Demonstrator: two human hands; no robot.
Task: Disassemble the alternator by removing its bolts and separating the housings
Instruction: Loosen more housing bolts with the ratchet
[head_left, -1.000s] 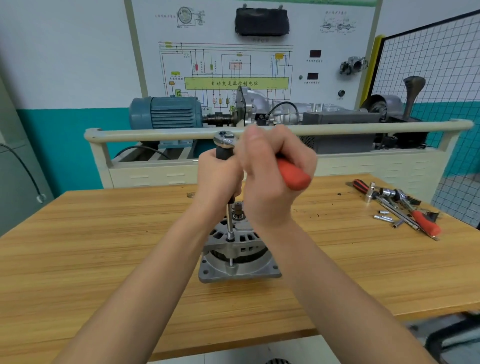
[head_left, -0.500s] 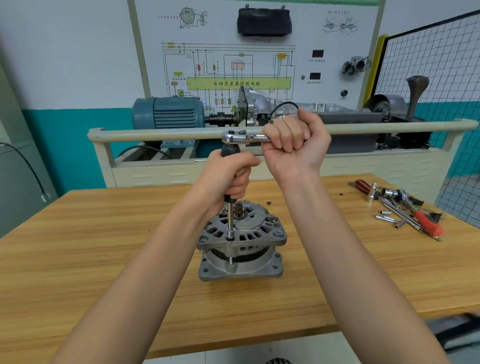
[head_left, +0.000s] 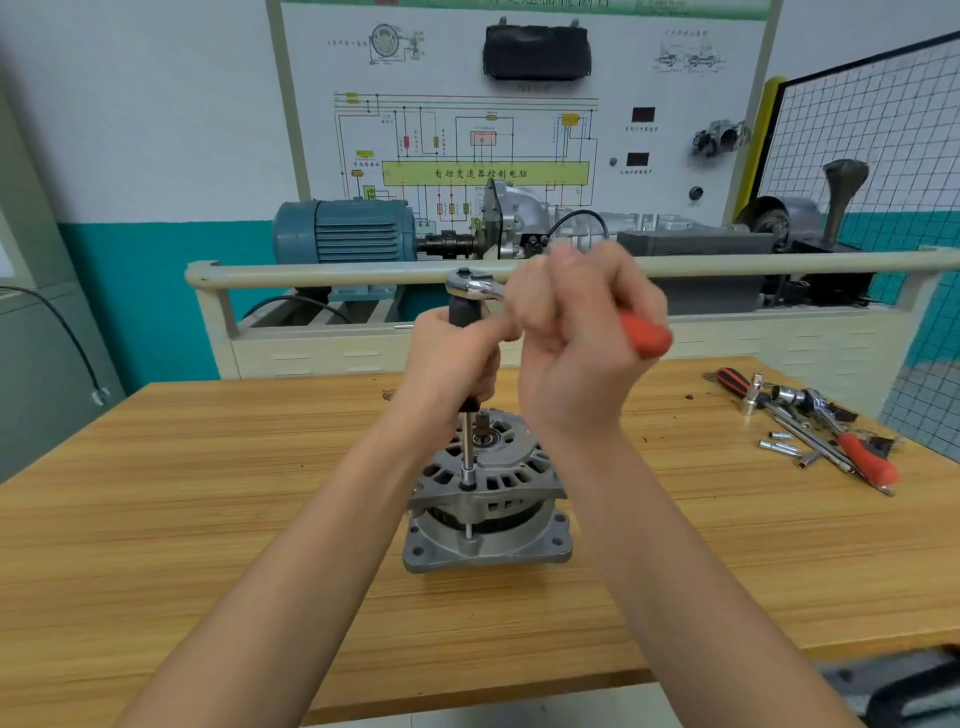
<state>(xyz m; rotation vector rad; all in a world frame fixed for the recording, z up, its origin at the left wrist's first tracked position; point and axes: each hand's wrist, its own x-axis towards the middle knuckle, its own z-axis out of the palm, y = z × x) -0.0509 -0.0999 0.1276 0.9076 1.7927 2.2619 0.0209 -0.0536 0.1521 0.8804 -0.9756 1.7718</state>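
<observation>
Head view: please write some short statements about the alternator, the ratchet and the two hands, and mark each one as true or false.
1. The grey metal alternator stands on the wooden table. True.
2. The right hand holds the red-handled ratchet wrench by its handle. True.
3. The left hand rests flat on the table. False: it grips the black extension grip under the ratchet head.
4. The socket sits on a bolt at the alternator's near edge. True.
5. The loose sockets and spare tools lie left of the alternator. False: they lie to its right.
</observation>
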